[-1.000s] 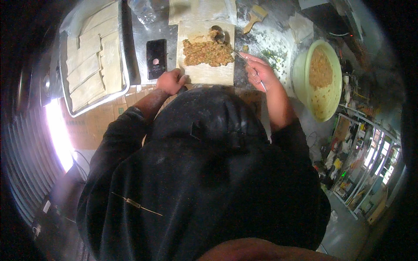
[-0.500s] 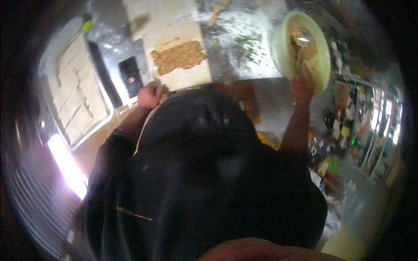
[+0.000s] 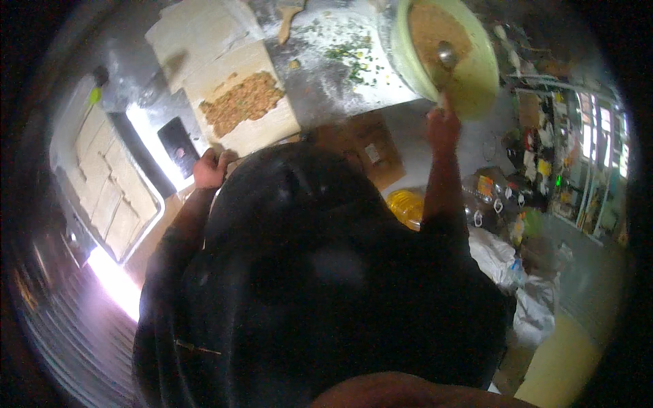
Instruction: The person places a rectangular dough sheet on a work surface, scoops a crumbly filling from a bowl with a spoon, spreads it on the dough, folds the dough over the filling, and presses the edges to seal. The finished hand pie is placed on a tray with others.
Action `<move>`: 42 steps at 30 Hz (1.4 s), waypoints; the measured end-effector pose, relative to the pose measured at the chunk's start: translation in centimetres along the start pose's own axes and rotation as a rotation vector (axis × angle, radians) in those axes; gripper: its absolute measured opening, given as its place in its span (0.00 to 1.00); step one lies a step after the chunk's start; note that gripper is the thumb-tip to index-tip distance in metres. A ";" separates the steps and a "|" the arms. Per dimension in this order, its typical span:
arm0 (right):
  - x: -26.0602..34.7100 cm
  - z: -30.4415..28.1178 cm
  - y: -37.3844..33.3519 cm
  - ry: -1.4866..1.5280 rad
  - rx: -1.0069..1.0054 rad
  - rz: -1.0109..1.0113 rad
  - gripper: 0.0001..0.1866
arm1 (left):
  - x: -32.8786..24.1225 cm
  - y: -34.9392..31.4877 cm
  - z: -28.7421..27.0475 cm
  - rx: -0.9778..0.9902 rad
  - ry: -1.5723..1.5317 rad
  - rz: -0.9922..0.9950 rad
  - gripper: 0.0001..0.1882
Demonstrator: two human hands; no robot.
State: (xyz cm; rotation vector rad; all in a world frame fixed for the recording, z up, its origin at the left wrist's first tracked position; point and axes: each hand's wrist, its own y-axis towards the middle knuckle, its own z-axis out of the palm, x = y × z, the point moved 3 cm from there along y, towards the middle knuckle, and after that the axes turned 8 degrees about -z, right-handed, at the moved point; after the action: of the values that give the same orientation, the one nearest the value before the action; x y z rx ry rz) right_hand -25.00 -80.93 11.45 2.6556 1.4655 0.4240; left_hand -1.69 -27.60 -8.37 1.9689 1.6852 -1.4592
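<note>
A pale dough sheet [image 3: 264,130] lies on the table, with a rectangular patch of orange-brown chopped filling [image 3: 243,103] spread across it. My left hand [image 3: 209,168] is closed at the sheet's near left corner; its fingertips are partly hidden, and I cannot make out what they grip. On the right, my right hand [image 3: 443,124] is wrapped round the handle of a metal spoon [image 3: 446,54]. The spoon's round head rests over the filling inside a large pale green bowl [image 3: 406,58], which looks tilted at the table's edge.
A tray [image 3: 162,211] of cut dough pieces stands at the left, beside a dark phone [image 3: 178,146]. Chopped greens [image 3: 357,61] and flour lie between dough and bowl, with a brush [image 3: 286,22] at the back. A cardboard box [image 3: 364,146] and yellow oil bottle [image 3: 406,206] sit below the table.
The view has shifted, so table things appear further left and turned. My right hand has drawn back towards the bowl's near rim with the spoon. My left hand stays at the dough's corner.
</note>
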 end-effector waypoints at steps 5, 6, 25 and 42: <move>7.5 -0.9 -0.6 0.668 0.170 0.278 0.27 | 0.3 0.0 -0.1 -0.028 0.087 0.032 0.25; 9.6 -0.2 -0.8 0.867 0.282 0.271 0.26 | 0.3 0.1 -0.1 -0.030 0.108 0.040 0.25; 17.0 10.2 -1.0 0.962 0.771 -0.146 0.23 | -3.0 -1.4 -1.4 -0.031 0.253 -0.057 0.25; 29.0 12.8 0.3 0.875 0.830 -0.387 0.23 | -3.3 -1.5 -1.5 -0.027 0.211 -0.025 0.24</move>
State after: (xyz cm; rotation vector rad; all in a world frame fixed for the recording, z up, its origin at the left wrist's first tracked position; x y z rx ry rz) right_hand -6.62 -55.91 5.09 2.6775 2.8720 1.2826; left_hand -1.71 -28.26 -4.50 2.1598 1.8074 -1.2673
